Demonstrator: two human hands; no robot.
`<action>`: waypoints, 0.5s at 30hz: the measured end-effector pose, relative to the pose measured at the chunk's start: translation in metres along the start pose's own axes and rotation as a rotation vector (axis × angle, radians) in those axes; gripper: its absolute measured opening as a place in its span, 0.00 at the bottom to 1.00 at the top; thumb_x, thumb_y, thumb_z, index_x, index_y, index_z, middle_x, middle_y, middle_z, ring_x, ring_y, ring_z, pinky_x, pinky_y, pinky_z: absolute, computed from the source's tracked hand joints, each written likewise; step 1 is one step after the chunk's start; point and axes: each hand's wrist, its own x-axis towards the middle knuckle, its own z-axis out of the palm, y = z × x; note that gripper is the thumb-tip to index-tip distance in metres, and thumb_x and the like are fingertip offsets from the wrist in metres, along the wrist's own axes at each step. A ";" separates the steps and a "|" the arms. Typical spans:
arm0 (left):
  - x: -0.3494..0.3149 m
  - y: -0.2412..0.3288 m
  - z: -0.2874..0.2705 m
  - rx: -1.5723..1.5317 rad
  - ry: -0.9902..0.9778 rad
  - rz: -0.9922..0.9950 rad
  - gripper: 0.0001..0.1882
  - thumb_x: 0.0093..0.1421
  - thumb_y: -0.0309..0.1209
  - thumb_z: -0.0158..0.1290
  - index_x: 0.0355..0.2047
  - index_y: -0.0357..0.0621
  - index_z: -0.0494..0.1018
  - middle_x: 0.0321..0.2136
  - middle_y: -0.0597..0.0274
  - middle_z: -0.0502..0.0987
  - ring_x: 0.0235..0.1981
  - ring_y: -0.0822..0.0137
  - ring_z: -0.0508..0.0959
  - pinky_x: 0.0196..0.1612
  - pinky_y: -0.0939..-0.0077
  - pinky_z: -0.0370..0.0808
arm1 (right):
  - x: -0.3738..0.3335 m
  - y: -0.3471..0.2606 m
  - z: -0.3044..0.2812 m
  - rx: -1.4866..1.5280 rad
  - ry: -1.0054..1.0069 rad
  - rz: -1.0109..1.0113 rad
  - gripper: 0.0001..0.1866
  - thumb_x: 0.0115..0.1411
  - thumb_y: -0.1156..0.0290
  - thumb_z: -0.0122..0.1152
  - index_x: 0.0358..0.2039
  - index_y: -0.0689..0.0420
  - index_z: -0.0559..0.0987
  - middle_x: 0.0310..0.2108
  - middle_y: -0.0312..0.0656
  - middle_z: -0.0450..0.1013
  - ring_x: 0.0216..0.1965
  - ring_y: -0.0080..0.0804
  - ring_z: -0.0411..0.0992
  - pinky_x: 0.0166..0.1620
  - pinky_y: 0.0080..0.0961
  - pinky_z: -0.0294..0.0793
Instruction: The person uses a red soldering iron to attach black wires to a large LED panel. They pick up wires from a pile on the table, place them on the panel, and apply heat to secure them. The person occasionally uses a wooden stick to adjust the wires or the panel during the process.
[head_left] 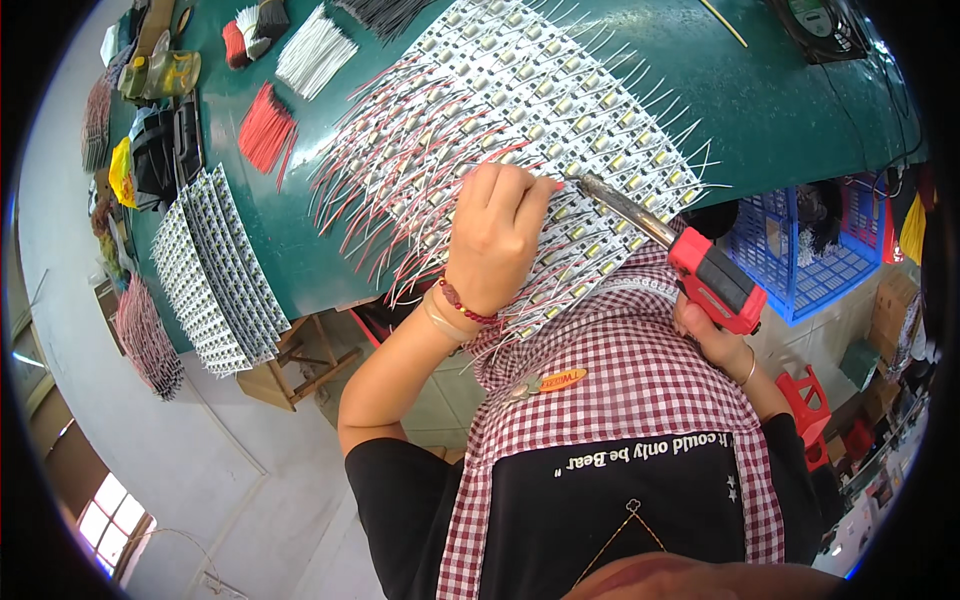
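Pinching a red wire [558, 185], left hand [495, 232]; right hand [705, 330] wrapped round a soldering gun [714, 278]

Worn on the head, left of a side-by-side pair. Facing steeply down, near and from above, onto the grip of the right hand [710, 335] around the red-and-black soldering tool [718, 282]. Spreading in fisheye width to the green table [310, 265] beyond the grip, the checked apron [620, 365] beside it, and the window [112, 520] far to its left.
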 end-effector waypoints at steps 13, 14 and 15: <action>0.005 0.005 -0.007 0.121 -0.102 0.064 0.05 0.51 0.24 0.55 0.29 0.37 0.74 0.26 0.61 0.66 0.30 0.64 0.68 0.34 0.70 0.67 | 0.000 0.001 0.005 -0.110 0.088 -0.075 0.05 0.54 0.74 0.63 0.31 0.59 0.79 0.25 0.40 0.75 0.25 0.34 0.74 0.30 0.30 0.71; 0.005 0.005 -0.007 0.136 -0.103 0.069 0.05 0.51 0.24 0.55 0.28 0.37 0.74 0.26 0.61 0.66 0.30 0.64 0.68 0.33 0.71 0.67 | -0.001 0.001 0.004 -0.111 0.085 -0.066 0.05 0.54 0.74 0.62 0.31 0.59 0.79 0.25 0.39 0.75 0.25 0.34 0.74 0.30 0.30 0.71; 0.006 0.005 -0.007 0.138 -0.100 0.064 0.06 0.50 0.24 0.55 0.30 0.38 0.75 0.25 0.62 0.66 0.30 0.64 0.69 0.34 0.70 0.67 | -0.001 0.001 0.004 -0.112 0.082 -0.057 0.04 0.54 0.74 0.62 0.31 0.59 0.79 0.24 0.39 0.75 0.25 0.34 0.73 0.30 0.30 0.71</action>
